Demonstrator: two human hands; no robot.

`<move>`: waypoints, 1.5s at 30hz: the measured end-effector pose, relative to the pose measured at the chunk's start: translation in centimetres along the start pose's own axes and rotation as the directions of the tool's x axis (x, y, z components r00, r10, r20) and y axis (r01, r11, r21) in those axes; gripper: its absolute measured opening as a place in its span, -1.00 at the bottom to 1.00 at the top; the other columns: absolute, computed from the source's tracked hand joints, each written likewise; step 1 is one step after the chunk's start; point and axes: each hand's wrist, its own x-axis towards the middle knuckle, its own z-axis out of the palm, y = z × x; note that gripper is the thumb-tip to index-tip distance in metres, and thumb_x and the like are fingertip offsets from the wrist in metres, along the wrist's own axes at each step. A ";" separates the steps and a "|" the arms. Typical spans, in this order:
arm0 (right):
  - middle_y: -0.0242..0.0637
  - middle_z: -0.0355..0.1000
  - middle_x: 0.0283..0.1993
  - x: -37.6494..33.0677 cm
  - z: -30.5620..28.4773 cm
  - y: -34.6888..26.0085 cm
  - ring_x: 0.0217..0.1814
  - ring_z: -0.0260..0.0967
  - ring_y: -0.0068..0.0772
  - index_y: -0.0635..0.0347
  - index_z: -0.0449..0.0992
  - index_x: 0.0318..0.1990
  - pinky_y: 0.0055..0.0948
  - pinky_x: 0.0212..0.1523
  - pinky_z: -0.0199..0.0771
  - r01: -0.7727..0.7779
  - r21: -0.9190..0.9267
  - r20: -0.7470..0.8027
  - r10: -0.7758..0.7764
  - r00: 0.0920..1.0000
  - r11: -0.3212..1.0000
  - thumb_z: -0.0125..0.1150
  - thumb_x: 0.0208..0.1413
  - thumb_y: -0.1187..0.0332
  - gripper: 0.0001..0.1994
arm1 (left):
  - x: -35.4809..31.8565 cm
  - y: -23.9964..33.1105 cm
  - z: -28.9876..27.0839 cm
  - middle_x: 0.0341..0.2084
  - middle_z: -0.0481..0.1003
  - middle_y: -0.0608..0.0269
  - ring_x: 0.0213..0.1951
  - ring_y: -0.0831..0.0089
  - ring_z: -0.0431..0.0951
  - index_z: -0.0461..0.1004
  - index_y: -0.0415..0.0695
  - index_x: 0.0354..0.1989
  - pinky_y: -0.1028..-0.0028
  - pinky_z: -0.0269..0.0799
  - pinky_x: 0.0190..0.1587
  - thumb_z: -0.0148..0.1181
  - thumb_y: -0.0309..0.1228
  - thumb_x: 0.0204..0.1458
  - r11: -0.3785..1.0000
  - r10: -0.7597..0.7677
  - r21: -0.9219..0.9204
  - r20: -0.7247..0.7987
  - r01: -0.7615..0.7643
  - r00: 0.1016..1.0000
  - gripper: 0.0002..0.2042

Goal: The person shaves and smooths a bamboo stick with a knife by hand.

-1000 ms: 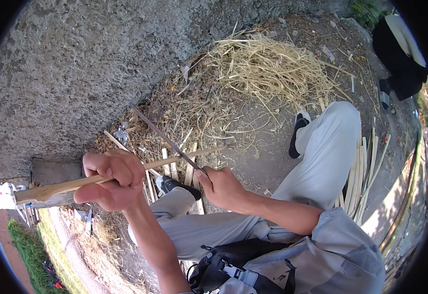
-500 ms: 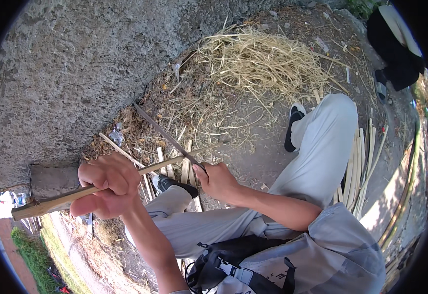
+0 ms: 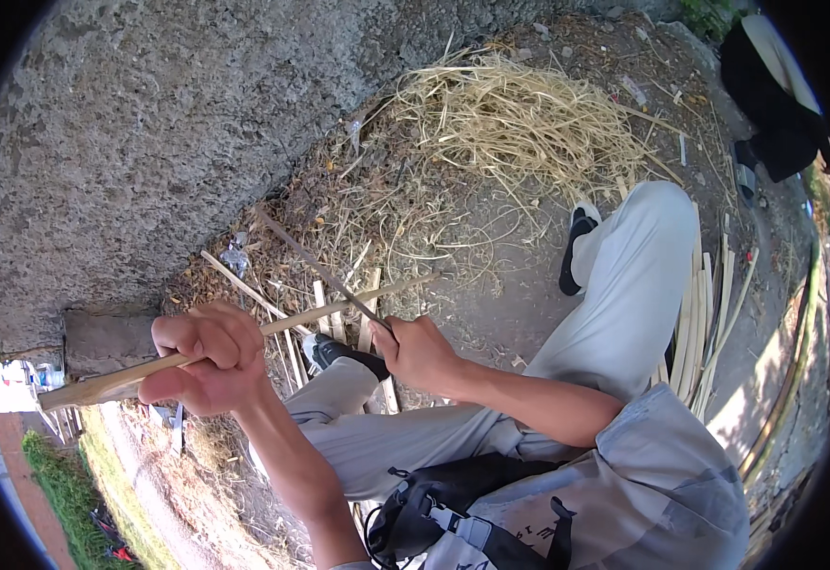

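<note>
My left hand (image 3: 208, 359) is closed round a long pale bamboo strip (image 3: 103, 385), whose thicker end sticks out to the left. From the fist the strip slants up and right to a thin tip in front of me. A long, narrow knife (image 3: 312, 258) with a dark blade is gripped in my right hand (image 3: 422, 356). Its blade points up and left and crosses the strip between my hands; whether the edge touches the strip I cannot tell. My right fingers hide the knife's handle.
A heap of thin bamboo shavings (image 3: 529, 119) lies beyond my feet. Split strips (image 3: 692, 332) lie right of my knee, with more by my left shoe (image 3: 322, 351). A rough concrete wall (image 3: 168, 142) rises at the left. A person's dark clothing (image 3: 776, 123) shows at far right.
The strip's thick end has shifted slightly up and right, and the blade tip sits a little lower. The view has shifted slightly. Both grips are unchanged.
</note>
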 end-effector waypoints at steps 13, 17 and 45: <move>0.16 0.34 -0.69 -0.1 -1.9 6.2 -0.59 0.36 0.27 0.40 0.45 -0.55 0.06 -0.47 0.36 -0.284 -0.237 0.036 0.300 0.953 0.929 -0.02 0.27 0.22 -0.57 | 0.4 -0.6 0.2 -0.92 -0.04 0.49 -0.91 0.64 -0.04 0.06 -0.04 -0.53 0.57 -0.15 -0.89 -0.06 0.26 0.07 0.994 -0.013 -0.106 0.056 0.019 0.998 -0.43; 0.07 0.30 -0.73 -0.2 -1.7 6.1 -0.69 0.32 0.13 0.39 0.46 -0.49 -0.07 -0.58 0.27 -0.255 -0.197 -0.011 0.258 0.966 0.947 -0.02 0.28 0.22 -0.60 | 0.8 -1.5 1.3 -0.93 -0.02 0.48 -0.91 0.65 -0.04 0.06 -0.03 -0.54 0.58 -0.16 -0.89 -0.06 0.26 0.07 0.995 -0.030 -0.091 0.124 0.041 0.992 -0.43; 0.15 0.36 -0.65 -1.2 -0.3 10.4 -0.52 0.40 0.25 0.39 0.43 -0.59 0.05 -0.46 0.38 -0.377 -0.233 -0.037 0.379 0.925 0.896 -0.09 0.29 0.17 -0.51 | 0.5 -1.0 0.2 -0.89 -0.02 0.46 -0.87 0.65 -0.08 0.17 -0.08 -0.41 0.56 -0.19 -0.85 -0.17 0.28 0.12 0.999 -0.030 0.017 -0.058 0.031 0.998 -0.43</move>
